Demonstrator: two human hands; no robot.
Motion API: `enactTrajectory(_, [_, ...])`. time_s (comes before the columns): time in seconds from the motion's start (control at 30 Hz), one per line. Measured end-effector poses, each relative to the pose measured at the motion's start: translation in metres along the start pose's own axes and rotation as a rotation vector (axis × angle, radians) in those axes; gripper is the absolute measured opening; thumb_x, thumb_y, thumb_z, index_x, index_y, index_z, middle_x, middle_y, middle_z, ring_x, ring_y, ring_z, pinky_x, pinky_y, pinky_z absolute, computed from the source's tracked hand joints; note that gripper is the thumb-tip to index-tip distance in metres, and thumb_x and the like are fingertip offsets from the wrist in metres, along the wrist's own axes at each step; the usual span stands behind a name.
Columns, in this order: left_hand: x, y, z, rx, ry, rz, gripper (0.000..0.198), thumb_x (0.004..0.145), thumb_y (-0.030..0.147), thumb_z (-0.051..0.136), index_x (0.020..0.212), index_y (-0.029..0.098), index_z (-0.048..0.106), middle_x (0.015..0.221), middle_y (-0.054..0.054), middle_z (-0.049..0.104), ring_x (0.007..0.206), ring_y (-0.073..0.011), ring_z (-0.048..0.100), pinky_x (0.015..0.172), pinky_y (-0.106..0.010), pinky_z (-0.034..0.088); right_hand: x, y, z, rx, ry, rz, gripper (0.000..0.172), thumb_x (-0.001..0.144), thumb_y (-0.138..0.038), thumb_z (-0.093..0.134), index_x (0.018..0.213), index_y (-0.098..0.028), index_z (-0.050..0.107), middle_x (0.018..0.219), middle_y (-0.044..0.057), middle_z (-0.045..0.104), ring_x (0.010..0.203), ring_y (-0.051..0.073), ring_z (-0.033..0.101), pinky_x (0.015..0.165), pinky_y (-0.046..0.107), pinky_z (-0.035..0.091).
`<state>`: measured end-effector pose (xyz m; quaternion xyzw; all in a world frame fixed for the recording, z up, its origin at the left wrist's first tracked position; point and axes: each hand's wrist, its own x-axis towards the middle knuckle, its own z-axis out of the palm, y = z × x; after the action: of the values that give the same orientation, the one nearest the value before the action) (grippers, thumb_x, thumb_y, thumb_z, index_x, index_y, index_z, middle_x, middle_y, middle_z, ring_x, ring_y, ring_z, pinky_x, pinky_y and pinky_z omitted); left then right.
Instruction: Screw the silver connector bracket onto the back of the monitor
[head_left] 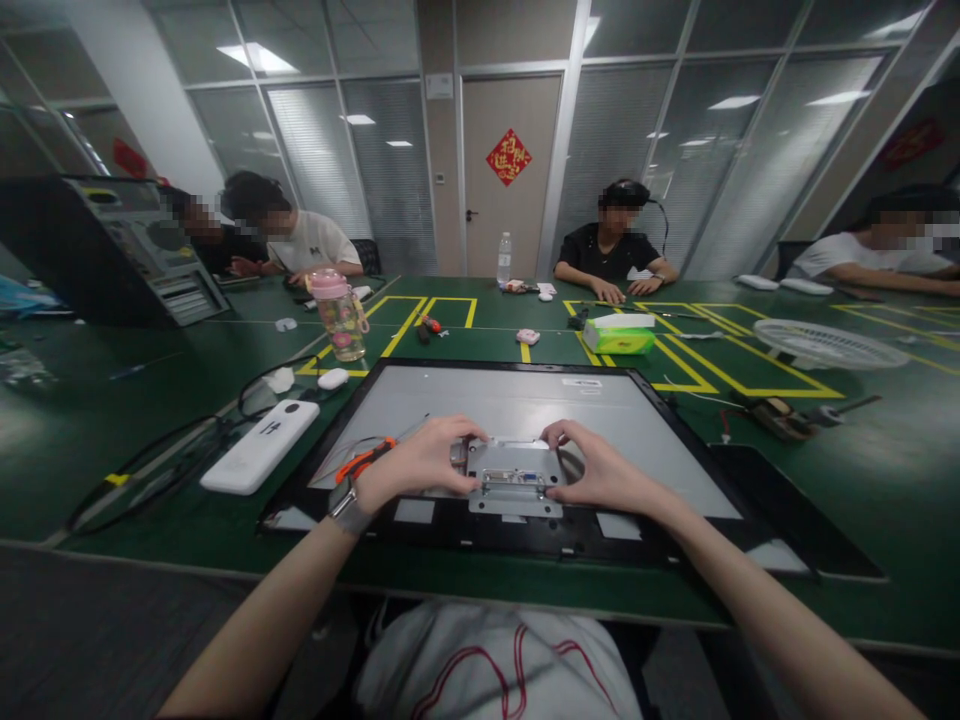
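A silver metal bracket [514, 464] with a blue connector port lies over the lower middle of a large flat display panel [480, 400] with a black frame. My left hand [431, 458] grips the bracket's left side, thumb below and fingers above. On its right side my right hand [592, 468] holds it the same way. An orange-and-black tool [365, 460] rests on the panel beside my left wrist, which wears a watch. Thin wires lie near the tool.
A white power bank [261, 447], black cables, a pink-lidded bottle [337, 315] and a computer case [127, 250] are at the left. Beyond the panel stands a green tissue pack [619, 334]. A black panel [787, 510] lies right. Several people sit across the table.
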<state>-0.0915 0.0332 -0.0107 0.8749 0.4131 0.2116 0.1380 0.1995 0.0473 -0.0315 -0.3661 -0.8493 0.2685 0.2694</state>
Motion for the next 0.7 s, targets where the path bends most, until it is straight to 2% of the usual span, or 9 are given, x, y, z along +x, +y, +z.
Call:
enactTrajectory(0.2, [-0.001,-0.003,0.002,-0.01,-0.002,-0.002,0.039,0.065,0.031,0.076,0.101,0.022,0.066,0.103,-0.002,0.069,0.094,-0.0209,0.065,0.088,-0.029,0.045,-0.001,-0.001,-0.001,-0.028,0.017,-0.008,0.042,0.062,-0.02,0.076,0.091,-0.023,0.046,0.109,0.005,0.059,0.1,0.024,0.057,0.092,0.037,0.044])
enactTrajectory(0.37, [0.0,-0.003,0.0,0.026,-0.019,-0.025,0.034,0.064,0.032,0.075,0.095,0.021,0.067,0.093,-0.001,0.07,0.087,-0.0206,0.065,0.081,-0.029,0.047,-0.001,-0.005,-0.002,-0.027,0.018,0.014,0.039,0.061,-0.022,0.076,0.088,-0.023,0.046,0.109,0.005,0.061,0.099,0.024,0.059,0.09,0.037,0.045])
enactTrajectory(0.47, [0.002,0.001,-0.007,-0.02,0.042,-0.035,0.027,0.065,0.03,0.075,0.088,0.02,0.066,0.088,0.0,0.07,0.08,-0.0184,0.064,0.076,-0.027,0.047,-0.001,-0.008,-0.005,0.032,0.021,0.009,0.035,0.066,-0.026,0.074,0.086,-0.023,0.046,0.109,0.006,0.063,0.101,0.024,0.06,0.089,0.037,0.045])
enactTrajectory(0.57, [0.004,0.004,-0.013,-0.092,0.12,-0.029,0.028,0.064,0.028,0.076,0.086,0.019,0.063,0.097,-0.002,0.07,0.088,-0.0196,0.065,0.08,-0.027,0.048,0.0,-0.008,-0.007,0.077,0.057,-0.01,0.033,0.07,-0.029,0.074,0.085,-0.023,0.045,0.113,0.007,0.062,0.105,0.025,0.06,0.093,0.038,0.044])
enactTrajectory(0.7, [0.005,0.0,-0.01,-0.099,0.084,-0.021,0.026,0.065,0.028,0.076,0.086,0.019,0.062,0.104,-0.004,0.069,0.096,-0.0213,0.065,0.088,-0.03,0.047,0.0,-0.001,-0.007,0.034,0.088,-0.022,0.034,0.069,-0.027,0.074,0.086,-0.023,0.046,0.115,0.007,0.06,0.106,0.024,0.059,0.094,0.04,0.044])
